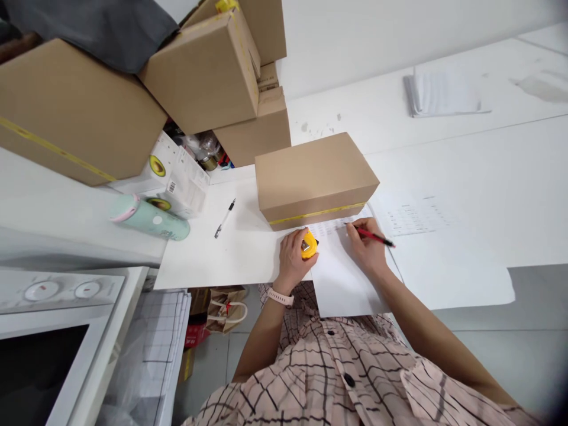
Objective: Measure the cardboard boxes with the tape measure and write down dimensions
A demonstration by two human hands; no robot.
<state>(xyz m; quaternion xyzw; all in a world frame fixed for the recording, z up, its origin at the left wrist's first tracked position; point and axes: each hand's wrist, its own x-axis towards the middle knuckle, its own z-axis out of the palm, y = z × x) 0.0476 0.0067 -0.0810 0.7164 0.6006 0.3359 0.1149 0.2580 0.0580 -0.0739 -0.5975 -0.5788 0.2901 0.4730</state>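
Note:
My left hand [293,255] is wrapped round a yellow tape measure [309,245], near the front edge of the white table. A red and black pen [373,235] is pinched in my right hand [367,248], its tip down on a printed sheet of paper [344,283]. The sheet hangs a little over the table's edge, and its far end runs up to a closed cardboard box [317,174] with yellow tape along its lower side. That box stands just beyond both hands, touching neither as far as I can see.
A clear pen with a black cap [225,218] lies to the left, beside a mint-green bottle [149,218]. Large cardboard boxes [204,71] are stacked at the back left. More printed sheets [419,218] lie on the right, and a paper stack [444,92] farther back. A microwave [62,296] stands front left.

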